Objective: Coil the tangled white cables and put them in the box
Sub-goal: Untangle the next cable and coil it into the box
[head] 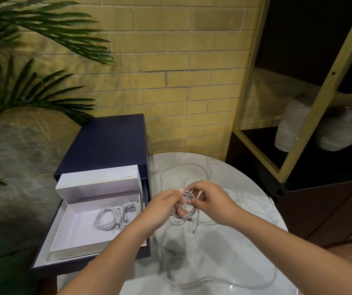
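head | white cable: thin, wound in small loops | left hand and right hand both pinch it

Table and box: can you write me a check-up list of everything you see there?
Surface: round marble table, white and shiny.
Job's things: open white box in a dark blue drawer, coiled cables inside; half-wound coil held above the table.
Clutter: nothing seen.
Grippers: left hand and right hand both pinch the half-wound coil.
Cables: loose cables sprawl in loops over the table.
Surroundings: yellow brick wall, palm leaves, shelf with two white vases.
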The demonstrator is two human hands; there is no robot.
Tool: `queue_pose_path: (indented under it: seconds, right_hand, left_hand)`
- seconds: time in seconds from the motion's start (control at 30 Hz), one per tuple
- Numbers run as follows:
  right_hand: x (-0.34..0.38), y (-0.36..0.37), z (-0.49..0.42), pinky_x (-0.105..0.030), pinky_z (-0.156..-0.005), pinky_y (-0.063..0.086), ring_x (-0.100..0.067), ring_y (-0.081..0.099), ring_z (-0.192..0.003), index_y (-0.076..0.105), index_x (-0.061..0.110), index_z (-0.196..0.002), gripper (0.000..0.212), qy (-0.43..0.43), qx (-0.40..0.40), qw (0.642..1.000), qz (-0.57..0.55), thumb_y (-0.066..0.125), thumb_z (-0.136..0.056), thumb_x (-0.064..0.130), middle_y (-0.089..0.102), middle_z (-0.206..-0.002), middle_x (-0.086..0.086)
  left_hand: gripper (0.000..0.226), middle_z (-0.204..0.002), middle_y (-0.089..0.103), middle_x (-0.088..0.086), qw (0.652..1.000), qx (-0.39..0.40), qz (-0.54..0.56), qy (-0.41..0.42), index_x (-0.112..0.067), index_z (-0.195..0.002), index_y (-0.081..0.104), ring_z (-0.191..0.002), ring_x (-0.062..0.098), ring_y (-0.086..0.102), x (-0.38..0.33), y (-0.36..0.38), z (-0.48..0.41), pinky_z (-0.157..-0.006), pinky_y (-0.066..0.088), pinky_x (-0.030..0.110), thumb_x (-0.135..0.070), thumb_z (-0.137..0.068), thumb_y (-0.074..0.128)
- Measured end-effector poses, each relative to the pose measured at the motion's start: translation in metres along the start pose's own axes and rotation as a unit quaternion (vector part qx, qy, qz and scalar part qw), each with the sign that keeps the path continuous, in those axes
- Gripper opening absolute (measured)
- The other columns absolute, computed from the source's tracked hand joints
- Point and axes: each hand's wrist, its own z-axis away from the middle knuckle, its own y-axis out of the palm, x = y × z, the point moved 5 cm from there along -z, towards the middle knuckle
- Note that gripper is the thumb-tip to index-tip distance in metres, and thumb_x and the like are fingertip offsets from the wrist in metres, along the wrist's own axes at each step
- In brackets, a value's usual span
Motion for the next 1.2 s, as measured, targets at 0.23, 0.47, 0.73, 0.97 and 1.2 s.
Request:
queue_pose_path:
  seconds: [0.23,0.47,0.73,0.97,1.2]
  right_hand:
    - [-0.006,0.007,0.002,-0.027,-0.068,0.053,-0.007,0.061,-0.065,0.053,0.027,-0.115,0.045,0.09,0.051,0.989,-0.101,0.073,-0.08,0.008,0.056,-0.103,-0.001]
    - [-0.001,0.008,0.004,-0.024,-0.063,0.043,-0.011,0.05,-0.067,0.052,0.025,-0.115,0.041,0.117,0.036,0.985,-0.124,0.065,-0.081,0.006,0.048,-0.101,0.0]
    - [0.001,-0.001,0.003,-0.016,-0.05,0.041,-0.003,0.053,-0.057,0.051,0.025,-0.111,0.032,0.104,0.095,0.99,-0.027,0.06,-0.086,0.008,0.061,-0.082,0.006]
    - [0.0,-0.002,0.0,-0.018,-0.057,0.043,-0.003,0.049,-0.06,0.058,0.024,-0.096,0.019,0.091,0.089,0.992,0.016,0.061,-0.088,0.007,0.061,-0.082,0.01]
    - [0.002,-0.002,0.002,-0.025,-0.07,0.055,-0.016,0.065,-0.069,0.06,0.016,-0.079,0.018,0.115,-0.028,0.99,-0.079,0.062,-0.084,-0.001,0.066,-0.076,-0.002]
  left_hand:
    - [0.032,-0.066,0.069,-0.005,0.996,-0.088,-0.006,0.02,-0.017,-0.089,0.06,-0.086,0.021,0.066,0.008,-0.012,-0.002,-0.099,0.043,0.045,-0.038,-0.101,0.04]
    - [0.03,-0.069,0.064,-0.005,0.995,-0.094,-0.028,0.024,-0.017,-0.09,0.059,-0.081,0.014,0.064,0.011,-0.014,-0.004,-0.083,0.044,0.031,-0.036,-0.102,0.038]
    - [0.034,-0.075,0.059,-0.002,0.97,-0.123,-0.208,0.04,-0.024,-0.079,0.048,-0.078,0.009,0.066,0.013,-0.015,0.004,-0.078,0.049,0.035,-0.041,-0.102,0.031]
    - [0.039,-0.074,0.056,-0.003,0.955,-0.159,-0.243,0.057,-0.023,-0.075,0.045,-0.069,0.006,0.065,0.008,-0.016,0.007,-0.07,0.048,0.035,-0.044,-0.101,0.026]
    - [0.037,-0.06,0.041,-0.002,0.985,-0.169,0.023,0.037,-0.013,-0.079,0.049,-0.066,0.015,0.061,0.0,-0.008,0.008,-0.063,0.055,0.036,-0.034,-0.104,0.031]
